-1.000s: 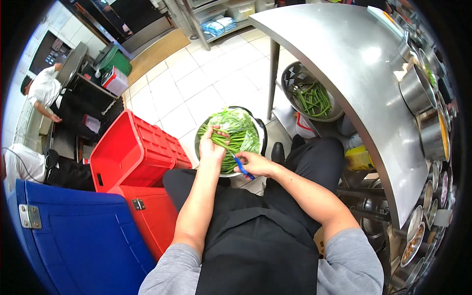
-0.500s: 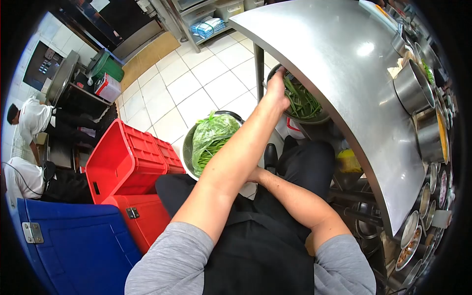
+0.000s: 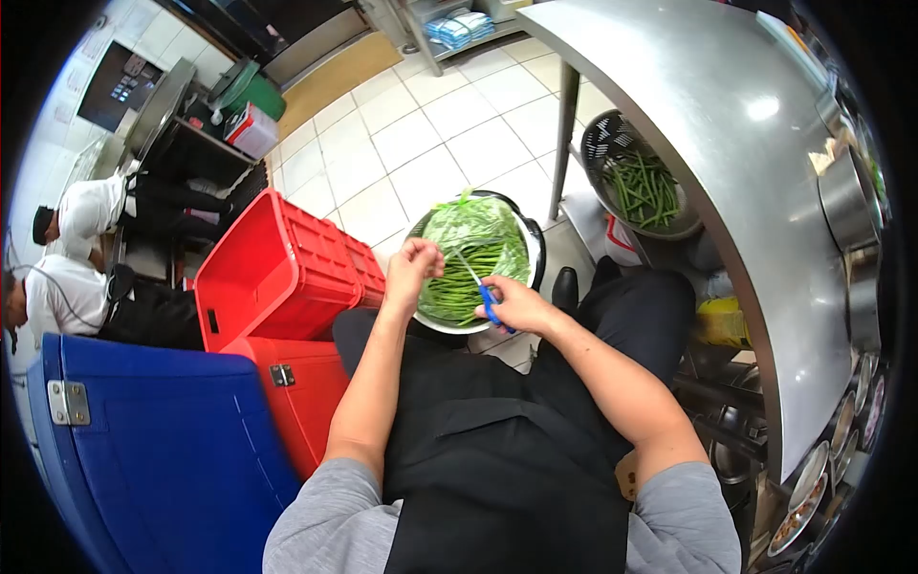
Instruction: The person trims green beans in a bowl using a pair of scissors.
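Between my knees a pale basin [image 3: 442, 327] holds a clear plastic bag [image 3: 469, 225] with long green beans [image 3: 469, 287] showing at its opening. My right hand [image 3: 516, 304] is closed round the handles of blue scissors [image 3: 490, 301], whose blades point up and left over the beans. Just left of the blade tips, my left hand [image 3: 417, 270] hovers over the bag with its fingers curled together; whatever it may pinch is too small to make out. Shorter pieces of green bean [image 3: 645, 189] lie in a dark colander [image 3: 609, 142] to the right.
A steel table [image 3: 708, 105] curves along the right, partly over the colander, with pots [image 3: 849, 203] on it. Red crates [image 3: 287, 273] and a blue box lid [image 3: 172, 430] stand at my left. Two people [image 3: 91, 215] in white tops bend over at far left.
My left hand has come back from the colander to the bag of beans. My right hand, hidden behind the left arm before, now shows with the scissors. The view has shifted slightly.
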A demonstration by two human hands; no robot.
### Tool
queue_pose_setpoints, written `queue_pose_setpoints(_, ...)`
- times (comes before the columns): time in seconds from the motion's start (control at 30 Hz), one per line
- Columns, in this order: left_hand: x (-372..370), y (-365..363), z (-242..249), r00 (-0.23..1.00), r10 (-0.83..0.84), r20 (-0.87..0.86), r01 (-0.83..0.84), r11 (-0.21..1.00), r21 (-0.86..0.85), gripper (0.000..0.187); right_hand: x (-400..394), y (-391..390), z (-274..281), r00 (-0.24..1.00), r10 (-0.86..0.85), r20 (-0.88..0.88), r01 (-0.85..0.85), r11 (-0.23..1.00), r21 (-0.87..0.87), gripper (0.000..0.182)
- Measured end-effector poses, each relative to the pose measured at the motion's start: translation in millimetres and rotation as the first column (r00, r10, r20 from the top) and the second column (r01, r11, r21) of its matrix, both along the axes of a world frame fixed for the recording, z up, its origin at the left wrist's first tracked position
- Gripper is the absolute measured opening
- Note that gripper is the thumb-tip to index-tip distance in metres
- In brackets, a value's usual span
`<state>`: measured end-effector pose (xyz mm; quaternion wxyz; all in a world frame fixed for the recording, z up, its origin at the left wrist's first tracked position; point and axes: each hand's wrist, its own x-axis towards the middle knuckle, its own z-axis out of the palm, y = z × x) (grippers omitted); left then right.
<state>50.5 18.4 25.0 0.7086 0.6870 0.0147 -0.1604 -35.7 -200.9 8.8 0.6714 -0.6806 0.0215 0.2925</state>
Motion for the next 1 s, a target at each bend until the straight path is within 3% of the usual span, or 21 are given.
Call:
queue_pose_setpoints(0.07, -16.8, 21.0, -16.4, 0.987, -0.159, 0.027, 0.146, 0.951, 0.273, 0.015, 0.2, -2.4, 8.4, 1.0, -0.025, -0.002, 0.025, 1.0, 0.001, 0.06)
queue_pose_setpoints(0.1, -23.3, 26.7, -17.9, 0.963, -0.267, 0.034, 0.226, 0.87, 0.438, 0.017, -0.3, -2.9, 13.4, 0.999, -0.043, -0.003, 0.043, 0.999, 0.017, 0.059)
queue_pose_setpoints(0.17, -35.6, 27.3, -23.7, 0.852, -0.485, 0.198, 0.208, 0.66, 0.722, 0.023, -0.2, -5.0, 11.2, 0.999, -0.051, -0.009, 0.051, 0.999, -0.002, 0.058)
queue_pose_setpoints(0.2, -37.8, 25.8, -26.3, 0.796, -0.55, 0.254, 0.194, 0.628, 0.754, 0.03, -0.6, -5.1, 11.6, 0.999, -0.044, -0.006, 0.044, 0.999, -0.012, 0.058)
queue_pose_setpoints(0.23, -43.4, 23.0, -24.5, 0.733, -0.621, 0.278, 0.122, 0.523, 0.844, 0.03, -0.1, -5.9, 13.0, 0.999, -0.035, -0.036, 0.035, 0.999, -0.019, 0.059)
queue_pose_setpoints(0.33, -45.4, 19.6, -32.9, 0.754, -0.567, 0.332, 0.071, 0.573, 0.816, 0.027, -2.3, -9.2, 13.6, 0.997, -0.041, -0.069, 0.039, 0.999, -0.038, 0.061)
queue_pose_setpoints(0.53, -36.9, 22.6, -29.2, 0.788, -0.548, 0.281, 0.089, 0.552, 0.829, 0.025, -6.5, -14.5, 17.3, 0.994, -0.07, -0.08, 0.069, 0.998, -0.013, 0.061)
queue_pose_setpoints(0.7, -31.5, 12.4, -18.2, 0.817, -0.439, 0.374, -0.002, 0.647, 0.763, 0.015, -6.1, -14.1, 23.8, 0.995, -0.072, -0.076, 0.073, 0.997, 0.013, 0.062)
queue_pose_setpoints(0.8, -29.1, 9.9, -6.5, 0.853, -0.337, 0.398, -0.067, 0.686, 0.724, 0.019, -4.8, -14.0, 25.9, 0.996, -0.057, -0.073, 0.058, 0.998, 0.006, 0.063)
queue_pose_setpoints(1.0, -23.4, 0.8, -2.8, 0.846, -0.303, 0.438, -0.036, 0.788, 0.614, 0.022, -6.3, -14.2, 32.2, 0.998, -0.046, -0.047, 0.051, 0.992, 0.117, 0.062)
